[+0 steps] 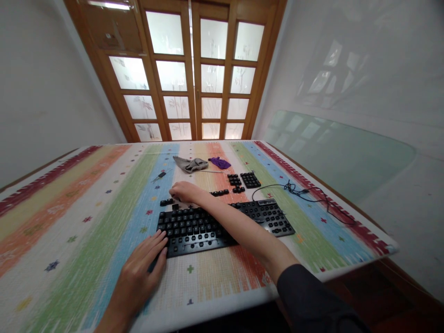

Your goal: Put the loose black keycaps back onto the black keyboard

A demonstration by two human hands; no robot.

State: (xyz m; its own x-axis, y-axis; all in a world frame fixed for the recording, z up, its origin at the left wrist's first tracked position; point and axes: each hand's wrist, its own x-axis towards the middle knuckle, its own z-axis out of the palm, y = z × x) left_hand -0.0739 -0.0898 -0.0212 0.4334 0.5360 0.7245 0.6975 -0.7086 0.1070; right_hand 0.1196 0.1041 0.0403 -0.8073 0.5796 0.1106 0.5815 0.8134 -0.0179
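A black computer keyboard (194, 230) lies on the table, with keycaps gone from its front rows and right end. My left hand (140, 268) rests at its left edge, fingers stretched out and fingertips touching the side. Reaching across the keyboard, my right hand (185, 191) is closed just beyond its back left edge. What its fingers hold, if anything, is hidden. Loose black keycaps (166, 202) lie beside that hand, and a single keycap (175, 207) sits nearer the keyboard. Behind my right forearm runs a row of keycaps (219, 193).
Grouped keycaps (250, 180) stand behind the keyboard. A grey cloth (190, 164), a purple cloth (219, 162), a thin rod (212, 171) and a small black tool with wires (160, 175) lie farther back. The keyboard's cable (294, 187) trails right across the striped tablecloth (83, 245).
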